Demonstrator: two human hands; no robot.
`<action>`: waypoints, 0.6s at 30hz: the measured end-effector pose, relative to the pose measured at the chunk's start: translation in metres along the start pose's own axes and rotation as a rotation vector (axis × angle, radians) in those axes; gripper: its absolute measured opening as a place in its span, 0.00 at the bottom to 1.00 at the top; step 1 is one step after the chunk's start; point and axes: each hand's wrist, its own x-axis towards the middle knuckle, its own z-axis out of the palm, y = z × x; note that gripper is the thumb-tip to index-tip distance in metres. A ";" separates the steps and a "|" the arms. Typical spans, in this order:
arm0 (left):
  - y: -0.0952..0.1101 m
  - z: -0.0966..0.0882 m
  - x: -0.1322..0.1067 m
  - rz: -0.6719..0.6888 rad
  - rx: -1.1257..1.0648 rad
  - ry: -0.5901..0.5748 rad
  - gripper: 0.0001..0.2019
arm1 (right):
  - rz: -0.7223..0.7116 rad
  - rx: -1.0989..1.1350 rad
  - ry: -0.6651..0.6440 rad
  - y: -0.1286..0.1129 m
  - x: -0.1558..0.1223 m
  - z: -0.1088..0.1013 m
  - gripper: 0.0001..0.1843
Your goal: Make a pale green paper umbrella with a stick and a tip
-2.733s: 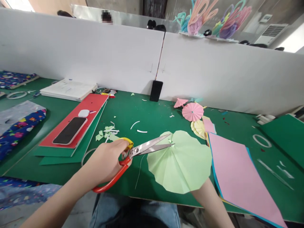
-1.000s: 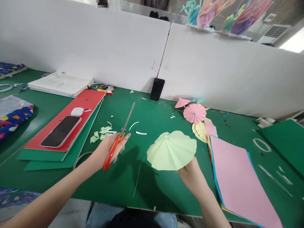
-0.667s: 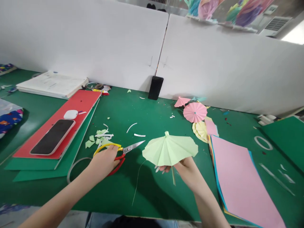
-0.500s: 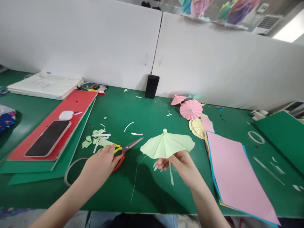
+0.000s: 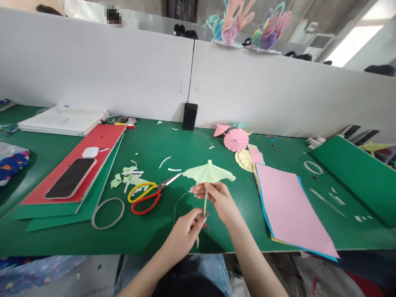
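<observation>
A pale green paper umbrella with a folded canopy is held upright above the front of the table. My right hand pinches its thin stick just under the canopy. Lower down, my left hand has its fingers closed on the bottom end of the stick. Scissors with one yellow and one red handle lie to the left, blades pointing toward the umbrella. A thin pale thread curves over the table between the scissors and my hands.
Pink paper umbrellas lie behind on the right, near a stack of coloured paper. Green and white scraps, a tape ring and a phone on red board are on the left. A black phone leans on the partition.
My left hand has let go of the scissors, which stay on the table, and has moved right to the umbrella's stick. The view has tilted up slightly.
</observation>
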 end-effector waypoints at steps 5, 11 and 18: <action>-0.006 0.005 0.015 0.051 0.049 0.052 0.15 | -0.035 -0.023 -0.036 0.000 0.002 -0.011 0.21; -0.022 0.001 0.023 0.073 0.221 0.200 0.15 | -0.086 -0.179 0.124 0.003 0.028 -0.048 0.17; -0.052 -0.015 0.009 0.043 0.265 0.358 0.17 | -0.167 -0.348 0.262 0.016 0.074 -0.087 0.12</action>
